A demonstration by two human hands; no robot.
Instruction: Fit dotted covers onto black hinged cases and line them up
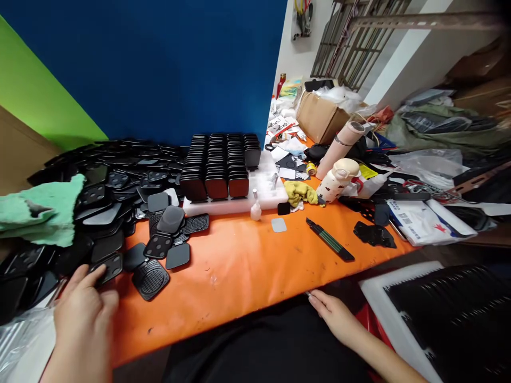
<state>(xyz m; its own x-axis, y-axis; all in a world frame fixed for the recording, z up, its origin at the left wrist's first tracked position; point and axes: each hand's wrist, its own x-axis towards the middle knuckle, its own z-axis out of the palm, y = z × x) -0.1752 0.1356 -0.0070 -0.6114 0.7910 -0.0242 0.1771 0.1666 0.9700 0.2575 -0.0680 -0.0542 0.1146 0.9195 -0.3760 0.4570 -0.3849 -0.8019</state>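
Observation:
At the left, my left hand [85, 300] is slightly blurred, its fingertips at the edge of a black square plate with round dots [112, 267]. The thumb stands apart from the fingers, and no firm hold shows. My right hand [325, 308] is closed at the table's front edge around a thin metal tool [307, 293], of which only a short tip shows. Between the hands, a black square piece with a ribbed round pattern [150, 279] lies by several similar plates. A grey rounded square [279, 225] lies flat farther back.
Rows of black plates [215, 170] stand upright in a white foam rack [275, 194]. Near it are a small bottle [256, 210], a yellow cloth [299, 192] and a black-green cutter [330, 239]. A green cloth [43, 210] covers part of the left pile. Another loaded tray [451, 314] sits right.

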